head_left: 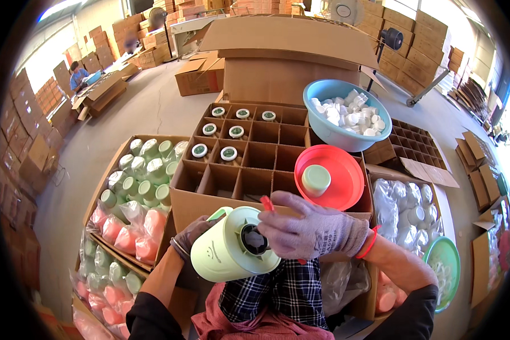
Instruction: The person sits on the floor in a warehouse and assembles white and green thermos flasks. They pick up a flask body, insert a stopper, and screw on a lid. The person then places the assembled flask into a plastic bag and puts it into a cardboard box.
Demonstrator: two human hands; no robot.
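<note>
A light green vacuum jug (218, 255), with a small face drawn on its side, lies tilted above my lap with its dark round opening toward my right. My left hand (195, 233), in a grey glove, grips it at the handle side, its fingers partly hidden. Over the opening is my gloved right hand (309, 229), fingers curled around a thin red tool (267, 204); the tool's ends show on either side of the hand. In front stands a divided carton (255, 190) with several white-rimmed jugs in its cells. On it rests a red basin (345, 181) holding a pale green cup (315, 180).
A blue basin (317, 122) of white caps sits on the carton's far right corner. Boxes of bagged green and pink cups (147, 190) flank me at left; a box of bagged cups (416, 215) and a green basin (453, 266) stand at right. Another person (78, 78) works far left.
</note>
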